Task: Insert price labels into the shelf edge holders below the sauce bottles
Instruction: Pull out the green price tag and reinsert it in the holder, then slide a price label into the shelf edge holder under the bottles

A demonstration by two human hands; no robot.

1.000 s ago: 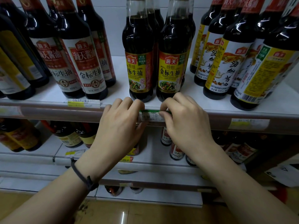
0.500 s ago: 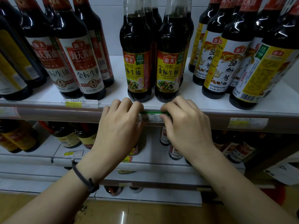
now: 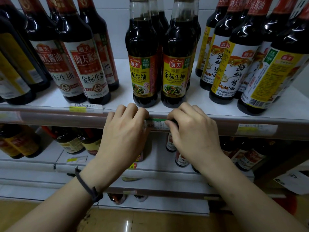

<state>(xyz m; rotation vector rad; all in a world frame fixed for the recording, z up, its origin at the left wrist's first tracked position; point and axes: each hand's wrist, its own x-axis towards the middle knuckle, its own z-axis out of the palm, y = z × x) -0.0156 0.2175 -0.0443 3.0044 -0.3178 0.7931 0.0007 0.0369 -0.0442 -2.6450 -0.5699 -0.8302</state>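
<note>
A white price label with a green top stripe [image 3: 156,124] sits against the clear shelf edge holder [image 3: 58,118], directly below two dark sauce bottles with yellow labels [image 3: 143,76]. My left hand [image 3: 124,136] pinches the label's left end. My right hand [image 3: 192,131] pinches its right end, fingertips pressed on the strip. Only the middle of the label shows between my fingers. I cannot tell how deep it lies in the holder.
Other labels sit in the same strip at the left [image 3: 85,108] and right [image 3: 256,129]. Rows of soy sauce bottles [image 3: 83,64] crowd the shelf above the strip. Lower shelves [image 3: 150,185] hold more bottles. A tan tiled floor [image 3: 117,220] lies below.
Both hands stay on the label with hardly any shift. The view has tipped slightly, so the shelf appears a little higher in frame.
</note>
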